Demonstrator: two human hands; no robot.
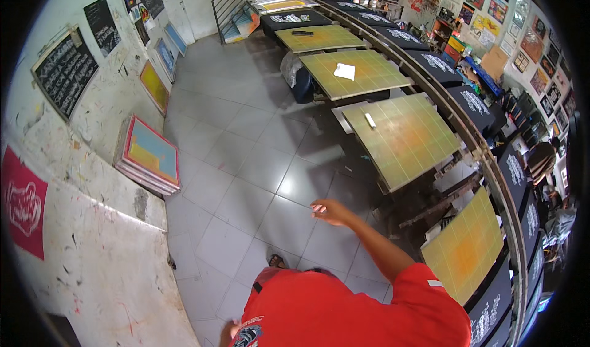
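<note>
My right hand point(332, 212) hangs in front of my red shirt, over the grey tiled floor. Its fingers are loosely bent and a little apart, and I make out nothing held in them. To its right lies the closest flat printing board point(410, 139), yellow-green with orange stains and pale grid lines; the hand does not touch it. A small white block point(370, 120) rests on that board. Of my left hand point(234, 330) only a sliver shows beside the shirt at the lower edge, its fingers hidden.
More yellow-green boards, one with a white cloth point(345, 71), one with a dark object point(302, 33), line a curved metal rail point(473, 141). Black printed shirts point(437, 64) lie beyond it. Framed screens point(150, 150) lean against the left wall. A staircase point(239, 24) stands at the back.
</note>
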